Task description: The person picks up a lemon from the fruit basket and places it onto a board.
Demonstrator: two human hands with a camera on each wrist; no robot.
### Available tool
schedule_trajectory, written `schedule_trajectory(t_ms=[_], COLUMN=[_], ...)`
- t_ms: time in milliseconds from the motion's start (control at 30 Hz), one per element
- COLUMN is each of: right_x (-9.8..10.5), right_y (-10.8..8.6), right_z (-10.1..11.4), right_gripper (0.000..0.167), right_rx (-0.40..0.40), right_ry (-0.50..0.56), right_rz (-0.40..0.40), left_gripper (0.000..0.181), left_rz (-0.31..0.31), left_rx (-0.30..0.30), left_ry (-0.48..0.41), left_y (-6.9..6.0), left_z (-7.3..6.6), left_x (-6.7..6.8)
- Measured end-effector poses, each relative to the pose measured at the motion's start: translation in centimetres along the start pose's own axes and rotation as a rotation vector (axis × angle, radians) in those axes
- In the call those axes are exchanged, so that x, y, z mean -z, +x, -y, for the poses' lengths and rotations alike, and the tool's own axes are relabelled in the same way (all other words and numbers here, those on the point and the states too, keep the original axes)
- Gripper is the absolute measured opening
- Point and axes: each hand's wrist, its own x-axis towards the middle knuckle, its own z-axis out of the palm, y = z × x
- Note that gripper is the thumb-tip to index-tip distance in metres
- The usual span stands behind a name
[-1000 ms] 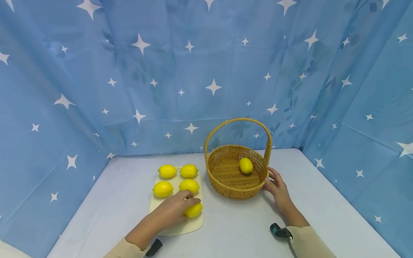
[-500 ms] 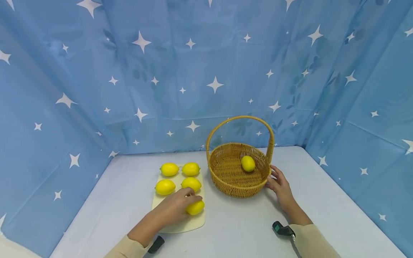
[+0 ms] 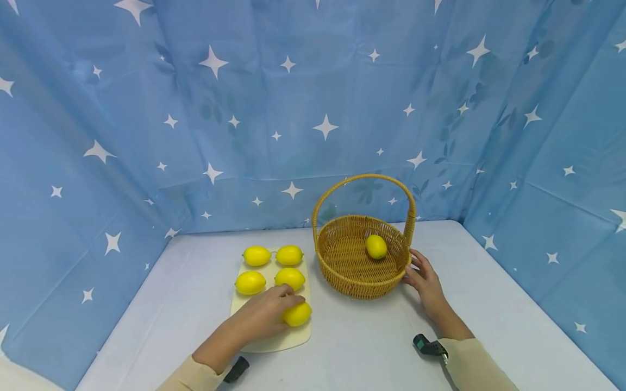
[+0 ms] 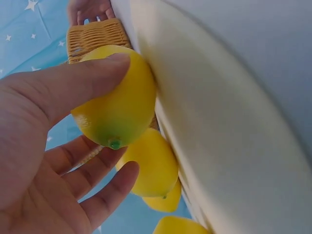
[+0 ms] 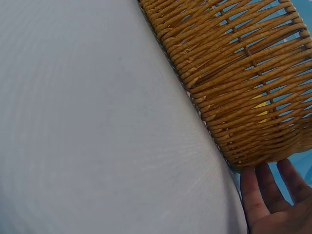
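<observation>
My left hand (image 3: pixel 266 314) pinches a yellow lemon (image 3: pixel 297 314) at the near right of a cream cutting board (image 3: pixel 276 343). In the left wrist view the thumb lies across this lemon (image 4: pixel 122 105), with other fingers below it; its green tip faces the camera. Several more lemons (image 3: pixel 250 283) lie in two rows farther up the board. My right hand (image 3: pixel 427 287) touches the right outer side of a woven wicker basket (image 3: pixel 359 291). In the right wrist view its fairly straight fingertips meet the wicker wall (image 5: pixel 239 87). One lemon (image 3: pixel 376 247) sits inside the basket.
The basket's tall arched handle (image 3: pixel 364 178) stands upright. A white cloth-covered table (image 3: pixel 352 347) lies under everything. Blue curtains with white stars (image 3: pixel 288 108) close off the back and both sides. Each wrist bears a black device (image 3: pixel 429 346).
The view has shifted slightly. The lemon in my left hand shows a little farther right, and more of it is visible. My right hand stays at the basket's side.
</observation>
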Motion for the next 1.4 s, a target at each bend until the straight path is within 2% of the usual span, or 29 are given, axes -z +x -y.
schedule_trajectory(t_ms=[233, 1100, 1400], right_x=[0.1, 0.1, -0.4], right_y=[-0.1, 0.0, -0.9], right_z=[-0.1, 0.0, 2.6], right_gripper=[0.059, 0.062, 0.062], right_rx=[0.0, -0.015, -0.027], right_ry=[-0.017, -0.006, -0.01], right_rz=[-0.009, -0.003, 0.005], left_gripper=[0.064, 0.066, 0.062], left_rz=[0.02, 0.044, 0.065], left_rx=[0.028, 0.018, 0.017], left_ry=[-0.001, -0.002, -0.007], left_y=[-0.1, -0.3, -0.3], left_z=[0.1, -0.4, -0.8], left_x=[0.4, 1.0, 1.3])
